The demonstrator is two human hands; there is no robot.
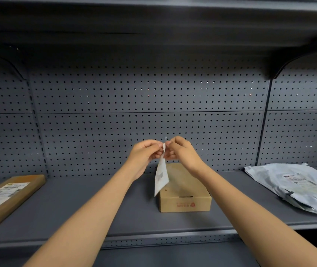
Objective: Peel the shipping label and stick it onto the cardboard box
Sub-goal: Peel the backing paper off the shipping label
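A small brown cardboard box (187, 191) with red print on its front sits on the grey shelf (96, 209), closed. Above its left side hangs a white shipping label (161, 177) with a barcode, dangling almost edge-on. My left hand (146, 153) and my right hand (180, 151) both pinch the label's top corner, fingertips meeting there. The label's lower part overlaps the box's left edge in view and hangs above it without touching.
A flat brown parcel (9, 197) with a printed label lies at the shelf's left end. A grey-white plastic mailer bag (296, 187) with a label lies at the right. A perforated back panel (153, 103) rises behind; another shelf hangs overhead.
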